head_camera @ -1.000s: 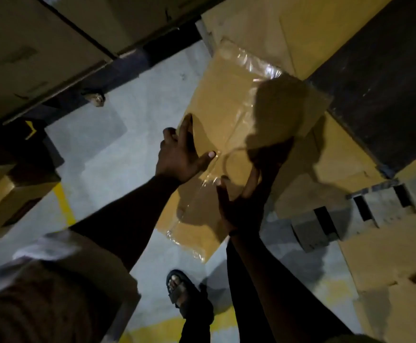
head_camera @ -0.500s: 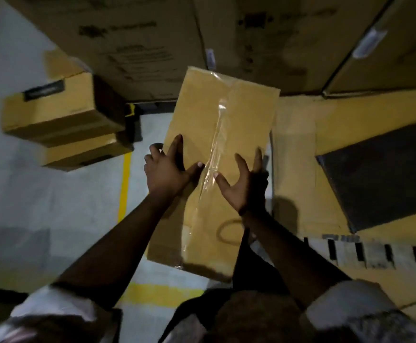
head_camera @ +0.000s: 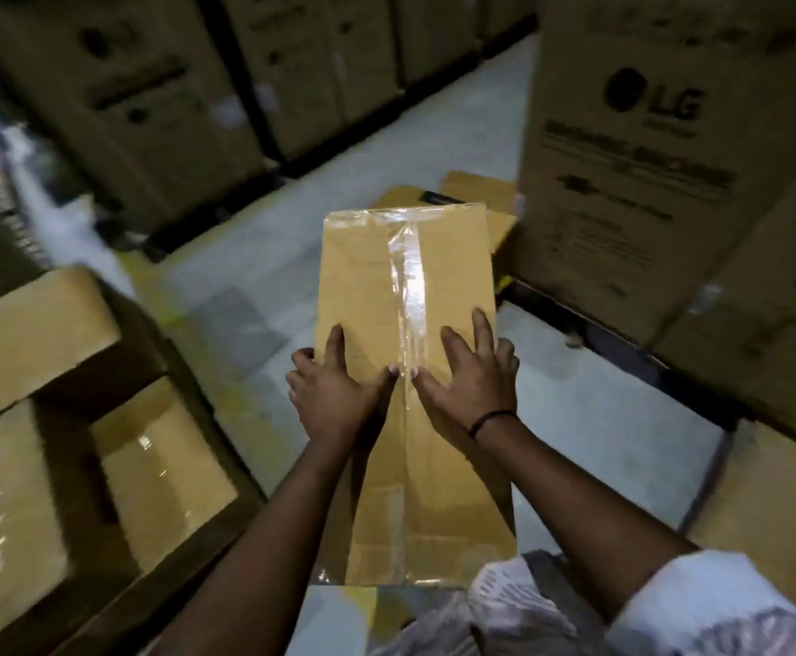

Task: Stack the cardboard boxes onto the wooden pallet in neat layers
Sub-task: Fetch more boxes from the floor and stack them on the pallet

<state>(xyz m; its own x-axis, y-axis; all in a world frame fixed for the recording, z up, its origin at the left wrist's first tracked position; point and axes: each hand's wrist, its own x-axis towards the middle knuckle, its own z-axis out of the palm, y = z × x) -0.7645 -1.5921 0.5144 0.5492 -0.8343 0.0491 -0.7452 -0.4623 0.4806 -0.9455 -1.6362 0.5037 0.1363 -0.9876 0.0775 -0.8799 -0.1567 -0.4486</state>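
I hold a long brown cardboard box (head_camera: pixel 386 286) level in front of me, clear tape running down its middle. My left hand (head_camera: pixel 334 395) grips its left side, thumb and forefinger lying on top and the other fingers curled over the edge. On the right side my right hand (head_camera: pixel 474 376) has its fingers spread on top, the outer ones bent over the right edge. Taped cardboard boxes (head_camera: pixel 22 333) lie stacked low at my left. No wooden pallet shows in this view.
A tall printed carton (head_camera: pixel 647 158) stands close on the right, with more cartons behind it. A row of big cartons (head_camera: pixel 159 97) lines the back. Smaller boxes (head_camera: pixel 462 191) lie on the grey floor (head_camera: pixel 254 286) beyond the held box.
The view has swung from looking down at the floor and pallet to facing the aisle. The box stays in both hands, now level and lengthwise away from me.
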